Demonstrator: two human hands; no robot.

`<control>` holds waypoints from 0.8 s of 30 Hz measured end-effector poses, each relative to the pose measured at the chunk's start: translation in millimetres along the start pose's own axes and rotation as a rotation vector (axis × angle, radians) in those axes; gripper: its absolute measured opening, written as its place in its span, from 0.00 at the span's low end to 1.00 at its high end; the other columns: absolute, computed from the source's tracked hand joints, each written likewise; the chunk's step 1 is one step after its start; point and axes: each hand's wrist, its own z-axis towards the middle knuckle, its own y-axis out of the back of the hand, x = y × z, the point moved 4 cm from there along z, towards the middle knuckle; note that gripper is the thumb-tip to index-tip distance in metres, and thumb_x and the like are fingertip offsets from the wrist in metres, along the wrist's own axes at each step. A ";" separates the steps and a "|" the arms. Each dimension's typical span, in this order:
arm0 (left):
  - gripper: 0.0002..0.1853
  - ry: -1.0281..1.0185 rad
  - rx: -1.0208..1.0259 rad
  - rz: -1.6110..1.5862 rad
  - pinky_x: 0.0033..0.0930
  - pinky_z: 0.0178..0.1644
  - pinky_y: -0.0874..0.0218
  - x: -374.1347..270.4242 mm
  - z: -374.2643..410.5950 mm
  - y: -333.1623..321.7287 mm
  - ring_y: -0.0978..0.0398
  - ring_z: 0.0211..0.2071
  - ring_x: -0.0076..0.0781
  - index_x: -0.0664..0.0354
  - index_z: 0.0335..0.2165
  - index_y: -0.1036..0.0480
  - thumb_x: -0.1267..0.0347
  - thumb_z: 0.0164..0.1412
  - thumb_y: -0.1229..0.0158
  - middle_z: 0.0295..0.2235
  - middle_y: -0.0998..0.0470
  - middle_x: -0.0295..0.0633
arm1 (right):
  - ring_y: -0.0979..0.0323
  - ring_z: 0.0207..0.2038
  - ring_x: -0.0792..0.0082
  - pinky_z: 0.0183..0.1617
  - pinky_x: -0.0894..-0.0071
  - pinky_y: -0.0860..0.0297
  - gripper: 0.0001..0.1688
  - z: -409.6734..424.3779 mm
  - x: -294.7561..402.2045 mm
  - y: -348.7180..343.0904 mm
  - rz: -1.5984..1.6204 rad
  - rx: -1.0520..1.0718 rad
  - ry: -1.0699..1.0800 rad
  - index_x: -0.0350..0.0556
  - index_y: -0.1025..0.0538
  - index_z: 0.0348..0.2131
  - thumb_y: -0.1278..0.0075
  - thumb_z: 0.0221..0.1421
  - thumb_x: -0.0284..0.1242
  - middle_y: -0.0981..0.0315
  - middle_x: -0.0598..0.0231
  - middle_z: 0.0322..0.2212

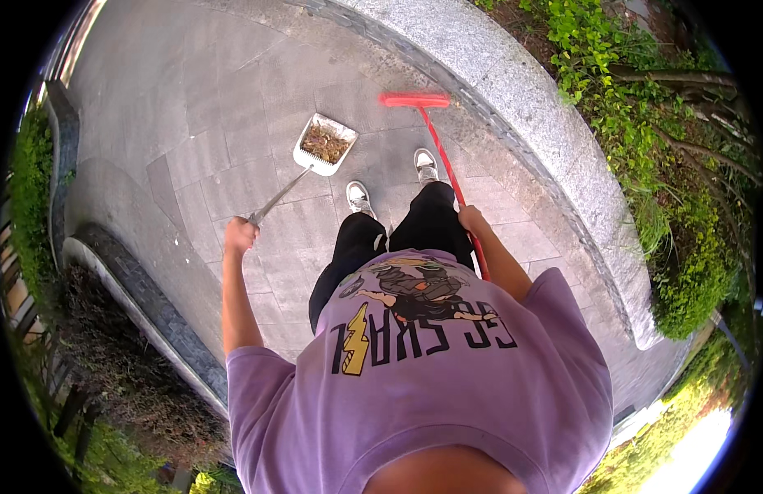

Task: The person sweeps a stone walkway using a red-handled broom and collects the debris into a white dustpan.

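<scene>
My left hand (pixel 241 234) is closed around the metal handle (pixel 281 194) of a white long-handled dustpan (pixel 325 167). The pan lies ahead of my feet, with dry leaves and brown debris (pixel 325 143) in it. On the right, my right hand (pixel 473 220) grips the red pole (pixel 445 160) of a broom. Its red head (pixel 415 99) is at the paving, beyond my right shoe and close to the curb. The pole's rear end passes beside my shirt. Pan and broom head are apart.
A curved granite-topped low wall (pixel 529 99) runs along the right, with green shrubs (pixel 653 179) behind it. Another low curved wall (pixel 153 296) borders dark shrubs (pixel 122 370) at the left. Grey stone paving (pixel 233 111) spreads ahead, around my white shoes (pixel 358 196).
</scene>
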 end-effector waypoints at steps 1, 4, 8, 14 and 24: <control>0.09 -0.028 0.004 0.031 0.36 0.17 0.39 0.1 5.6 7.6 0.32 0.10 0.35 0.69 0.11 0.30 0.71 0.34 0.49 0.09 0.31 0.46 | 0.28 0.21 0.53 0.25 0.56 0.32 0.31 -21.6 -4.7 -18.7 0.087 -0.003 -0.002 0.28 0.28 0.31 0.65 0.62 0.43 0.28 0.45 0.21; 0.10 -0.094 -0.002 0.132 0.36 0.19 0.38 3.3 26.1 20.5 0.30 0.10 0.36 0.68 0.10 0.30 0.70 0.34 0.48 0.09 0.31 0.47 | 0.31 0.11 0.57 0.14 0.61 0.35 0.35 -76.9 -7.7 -47.8 0.273 -0.037 -0.059 0.22 0.30 0.26 0.62 0.62 0.46 0.30 0.48 0.14; 0.11 -0.138 0.045 0.160 0.37 0.21 0.37 17.8 49.0 33.0 0.28 0.12 0.39 0.69 0.12 0.29 0.68 0.34 0.47 0.10 0.30 0.50 | 0.31 0.11 0.57 0.15 0.61 0.35 0.36 -94.5 2.4 -66.9 0.302 -0.151 -0.029 0.23 0.29 0.24 0.64 0.62 0.45 0.30 0.48 0.14; 0.13 -0.175 0.053 0.272 0.38 0.25 0.35 3.2 52.0 44.4 0.27 0.14 0.43 0.70 0.14 0.28 0.67 0.32 0.46 0.12 0.29 0.53 | 0.31 0.12 0.57 0.18 0.57 0.33 0.27 -10.5 34.9 -64.4 0.303 -0.096 -0.050 0.29 0.27 0.26 0.69 0.62 0.37 0.32 0.51 0.12; 0.12 -0.199 0.047 0.287 0.39 0.27 0.34 -3.2 60.9 38.9 0.25 0.17 0.46 0.68 0.12 0.28 0.67 0.32 0.46 0.11 0.29 0.54 | 0.40 0.08 0.66 0.11 0.64 0.41 0.30 -59.4 -9.1 -73.1 0.442 0.185 -0.102 0.36 0.34 0.20 0.65 0.62 0.45 0.38 0.58 0.11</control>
